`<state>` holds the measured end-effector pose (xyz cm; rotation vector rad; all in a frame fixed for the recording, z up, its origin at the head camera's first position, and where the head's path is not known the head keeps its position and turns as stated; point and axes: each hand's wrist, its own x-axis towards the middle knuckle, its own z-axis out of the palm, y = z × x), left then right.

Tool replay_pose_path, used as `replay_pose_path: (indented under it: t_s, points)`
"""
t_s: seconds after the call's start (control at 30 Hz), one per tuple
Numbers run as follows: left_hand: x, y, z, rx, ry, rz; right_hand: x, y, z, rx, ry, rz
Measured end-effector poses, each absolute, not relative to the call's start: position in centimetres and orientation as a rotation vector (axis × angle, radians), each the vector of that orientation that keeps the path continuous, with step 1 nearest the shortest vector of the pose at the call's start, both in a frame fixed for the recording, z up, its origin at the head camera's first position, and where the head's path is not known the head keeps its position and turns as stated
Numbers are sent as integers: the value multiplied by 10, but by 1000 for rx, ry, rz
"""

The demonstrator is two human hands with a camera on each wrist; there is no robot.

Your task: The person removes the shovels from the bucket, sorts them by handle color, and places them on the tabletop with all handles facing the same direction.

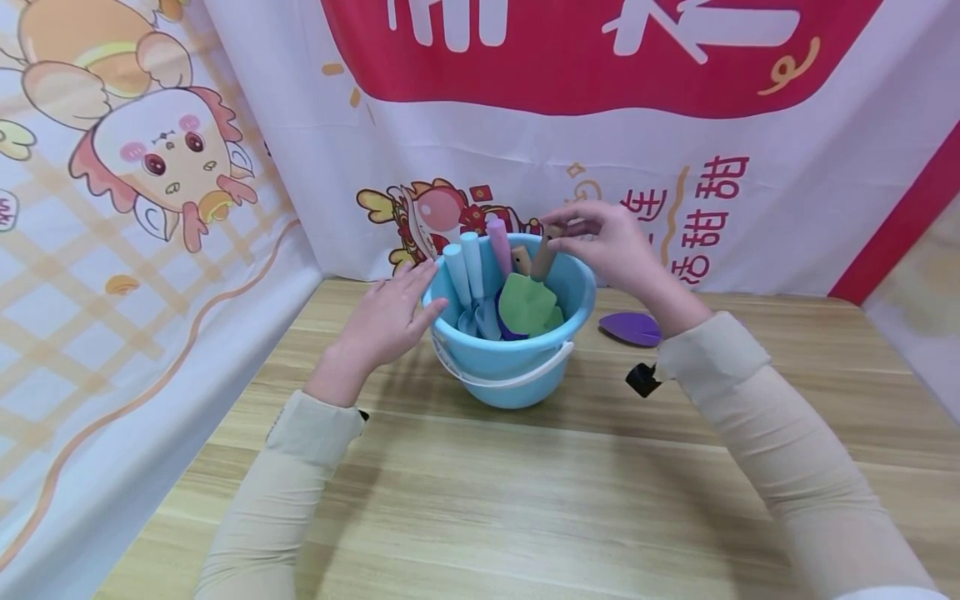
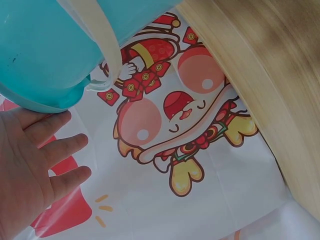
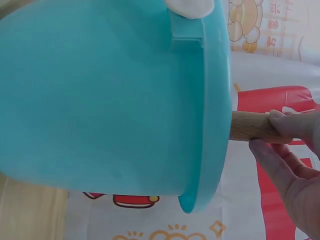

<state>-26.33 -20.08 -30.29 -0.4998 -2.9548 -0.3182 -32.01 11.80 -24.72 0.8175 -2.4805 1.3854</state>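
A light blue bucket (image 1: 517, 375) with a white handle stands on the wooden table. Inside it are blue-handled tools (image 1: 465, 275), a pink handle (image 1: 499, 246), a green leaf-shaped piece (image 1: 528, 304) and wooden handles. My right hand (image 1: 607, 242) pinches the end of one wooden handle (image 3: 250, 126) between thumb and fingers, above the bucket's far right rim. The lower end of that tool is hidden in the bucket. My left hand (image 1: 386, 317) rests at the left rim with its fingers extended, and in the left wrist view the fingers (image 2: 55, 131) touch the rim's edge.
A purple shovel blade (image 1: 632, 328) lies on the table (image 1: 480, 500) right of the bucket, close to the right forearm. Behind the table hangs a printed white and red cloth (image 1: 300, 125), with another patterned cloth on the left side.
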Motion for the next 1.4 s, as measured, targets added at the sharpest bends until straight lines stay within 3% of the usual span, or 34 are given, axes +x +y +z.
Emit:
replay_pose_path:
  t_s: [1.4]
  points:
    - [-266, -208, -301, -521, -2961, -322, -294, 154, -232, 735, -1955, 1539]
